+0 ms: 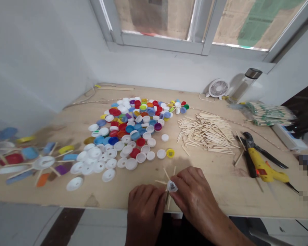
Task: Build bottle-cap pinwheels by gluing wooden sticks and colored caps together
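Near the table's front edge both of my hands meet on a small white bottle cap [172, 186] with several thin wooden sticks [166, 175] fanning out from it. My right hand [192, 191] pinches the cap from the right with thumb and fingertips. Curled fingers of my left hand [146, 205] close on the sticks at the cap's left and lower side. A heap of coloured and white bottle caps [133, 133] lies beyond the hands. A pile of loose wooden sticks [207, 131] lies to the right of that heap.
Finished cap-and-stick wheels [43, 162] lie at the left of the wooden table [220, 184]. A yellow glue gun [265, 169] and black pliers [248, 150] lie at the right. A small white fan [218, 88], a bottle [242, 85] and a bag of sticks [268, 114] sit at the back right.
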Demonstrator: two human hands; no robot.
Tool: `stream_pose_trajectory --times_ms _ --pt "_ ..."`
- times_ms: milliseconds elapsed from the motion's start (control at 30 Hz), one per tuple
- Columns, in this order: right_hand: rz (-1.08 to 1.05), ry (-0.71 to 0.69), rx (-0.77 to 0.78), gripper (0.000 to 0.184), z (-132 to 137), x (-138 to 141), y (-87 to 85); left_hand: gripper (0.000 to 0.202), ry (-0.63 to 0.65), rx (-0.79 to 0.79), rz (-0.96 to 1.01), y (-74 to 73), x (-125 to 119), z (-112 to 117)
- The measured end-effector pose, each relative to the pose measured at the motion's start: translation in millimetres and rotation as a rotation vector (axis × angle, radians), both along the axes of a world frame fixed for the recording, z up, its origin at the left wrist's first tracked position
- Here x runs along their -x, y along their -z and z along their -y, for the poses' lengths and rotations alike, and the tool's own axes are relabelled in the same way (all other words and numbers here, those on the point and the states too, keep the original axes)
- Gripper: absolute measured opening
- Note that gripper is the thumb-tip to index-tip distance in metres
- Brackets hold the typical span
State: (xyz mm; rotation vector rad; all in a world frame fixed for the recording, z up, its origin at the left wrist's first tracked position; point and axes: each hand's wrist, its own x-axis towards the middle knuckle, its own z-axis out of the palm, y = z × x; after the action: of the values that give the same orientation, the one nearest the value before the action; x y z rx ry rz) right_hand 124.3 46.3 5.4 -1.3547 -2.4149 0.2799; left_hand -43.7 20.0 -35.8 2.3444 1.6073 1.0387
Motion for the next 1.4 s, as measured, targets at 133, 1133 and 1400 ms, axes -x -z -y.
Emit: stream_pose_trajectory --times_ms 133,1133,1400 --pt "0.083 -0.018 -0.015 0.007 -2.8 1.6 -3.3 0.01 0.006 0.015 -0.002 0.3 0.3 0.4" --pt "-0.465 -0.097 -0.185 0.023 18.0 3.8 -42.0 0.038 -0.212 0.983 1.507 -43.8 -9.8 4.3" --pt "-0.561 -0.077 -0.252 0.019 20.0 12.6 -36.6 0.034 -0.082 0.9 1.562 -54.5 -11.1 7.9"
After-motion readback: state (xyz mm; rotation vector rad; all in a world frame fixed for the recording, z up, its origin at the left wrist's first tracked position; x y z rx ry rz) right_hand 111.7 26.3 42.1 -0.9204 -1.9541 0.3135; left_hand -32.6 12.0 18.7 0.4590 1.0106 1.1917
